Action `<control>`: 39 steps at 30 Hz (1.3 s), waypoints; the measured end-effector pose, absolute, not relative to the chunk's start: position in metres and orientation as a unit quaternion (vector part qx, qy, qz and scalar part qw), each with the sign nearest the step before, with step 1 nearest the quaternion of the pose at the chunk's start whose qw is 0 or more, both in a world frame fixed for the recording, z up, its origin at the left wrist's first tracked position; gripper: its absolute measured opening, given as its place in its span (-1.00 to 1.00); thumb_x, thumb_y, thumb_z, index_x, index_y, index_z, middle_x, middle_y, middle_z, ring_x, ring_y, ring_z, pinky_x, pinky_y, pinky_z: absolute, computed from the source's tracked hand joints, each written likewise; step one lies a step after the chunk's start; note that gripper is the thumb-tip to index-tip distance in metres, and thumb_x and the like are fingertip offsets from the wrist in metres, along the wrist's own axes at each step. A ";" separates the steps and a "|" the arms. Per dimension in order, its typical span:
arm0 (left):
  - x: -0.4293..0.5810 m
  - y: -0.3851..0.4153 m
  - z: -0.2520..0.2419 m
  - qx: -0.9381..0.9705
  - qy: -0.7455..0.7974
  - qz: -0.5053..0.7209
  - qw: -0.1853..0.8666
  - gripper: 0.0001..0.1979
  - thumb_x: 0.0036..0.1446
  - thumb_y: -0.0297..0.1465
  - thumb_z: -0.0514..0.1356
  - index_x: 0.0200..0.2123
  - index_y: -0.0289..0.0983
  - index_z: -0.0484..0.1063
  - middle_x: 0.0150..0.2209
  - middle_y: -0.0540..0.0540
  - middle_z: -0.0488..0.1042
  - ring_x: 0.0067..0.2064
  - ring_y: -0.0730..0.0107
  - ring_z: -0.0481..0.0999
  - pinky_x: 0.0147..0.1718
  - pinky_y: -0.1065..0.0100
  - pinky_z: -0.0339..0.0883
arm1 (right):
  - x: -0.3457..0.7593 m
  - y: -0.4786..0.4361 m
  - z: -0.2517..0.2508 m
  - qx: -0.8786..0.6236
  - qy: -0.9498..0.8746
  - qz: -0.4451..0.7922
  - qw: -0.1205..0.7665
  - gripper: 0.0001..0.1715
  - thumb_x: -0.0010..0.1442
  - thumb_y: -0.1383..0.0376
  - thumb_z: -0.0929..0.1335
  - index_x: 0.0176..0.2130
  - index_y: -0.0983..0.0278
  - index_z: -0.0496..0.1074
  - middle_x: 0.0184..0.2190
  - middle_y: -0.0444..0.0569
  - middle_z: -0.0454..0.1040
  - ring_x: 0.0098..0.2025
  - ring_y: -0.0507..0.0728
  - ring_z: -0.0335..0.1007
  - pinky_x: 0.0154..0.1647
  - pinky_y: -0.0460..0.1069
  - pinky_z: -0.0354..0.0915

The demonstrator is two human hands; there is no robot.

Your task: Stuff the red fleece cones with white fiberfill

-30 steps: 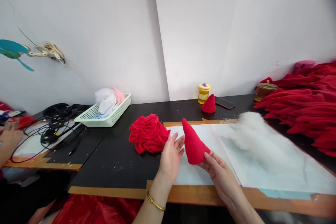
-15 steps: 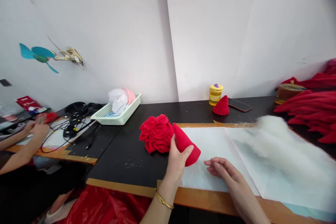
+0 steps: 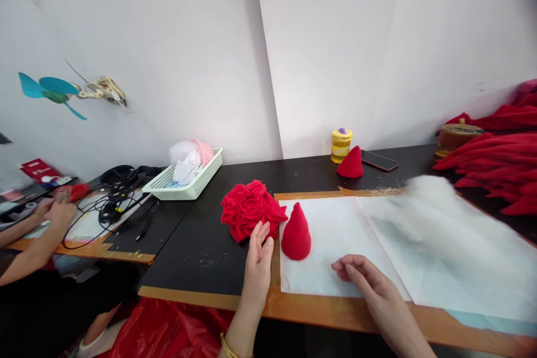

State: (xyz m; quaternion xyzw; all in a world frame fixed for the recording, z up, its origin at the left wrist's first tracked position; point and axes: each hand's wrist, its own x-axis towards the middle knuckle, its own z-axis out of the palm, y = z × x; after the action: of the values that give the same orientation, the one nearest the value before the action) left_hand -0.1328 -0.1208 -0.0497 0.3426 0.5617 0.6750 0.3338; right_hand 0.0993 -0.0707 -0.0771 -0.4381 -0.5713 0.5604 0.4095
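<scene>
A red cone-shaped felt piece (image 3: pixel 296 233) stands upright, tip up, on the white paper (image 3: pixel 327 279). Just to its left is my left hand (image 3: pixel 258 268), open, its fingers apart from the cone. Those fingertips are in front of a bunch of ruffled red fabric (image 3: pixel 247 210), and I cannot tell whether they touch it. On the other side of the cone, my right hand (image 3: pixel 369 285) hovers over the paper with loosely bent fingers and nothing visible in it. A second red cone (image 3: pixel 351 163) stands farther back on the black table (image 3: pixel 197 257).
White fluffy stuffing (image 3: pixel 444 229) covers the paper on the right. Behind it lie stacked red fabric pieces (image 3: pixel 490 165) and a round container (image 3: pixel 457 137). A yellow jar (image 3: pixel 341 145), phone (image 3: pixel 380 160) and green basket (image 3: pixel 184 190) line the back. A co-worker's hands (image 3: pixel 59 212) are far left.
My left hand has let go of the red cone, which now stands on the paper, and has drawn back to the left and opened. My right hand has hardly moved.
</scene>
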 end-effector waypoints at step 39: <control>-0.114 -0.061 -0.037 0.427 0.629 0.582 0.288 -0.52 0.00 -0.22 0.42 0.00 -0.26 0.54 0.13 -0.27 0.52 0.29 -0.16 0.33 0.35 -0.06 -0.02 | 0.099 -0.078 -0.081 -0.332 -0.644 0.570 0.388 -0.67 0.40 0.07 0.20 -0.22 0.20 0.42 -0.30 -0.04 0.58 -0.27 0.16 0.46 -0.20 0.03 0.35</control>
State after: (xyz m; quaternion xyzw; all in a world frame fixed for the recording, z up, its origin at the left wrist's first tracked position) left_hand -0.1139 -0.0606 -0.0367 0.4274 0.6290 0.5820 0.2879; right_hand 0.0988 -0.0778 -0.0812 -0.3317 -0.6440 0.5701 0.3876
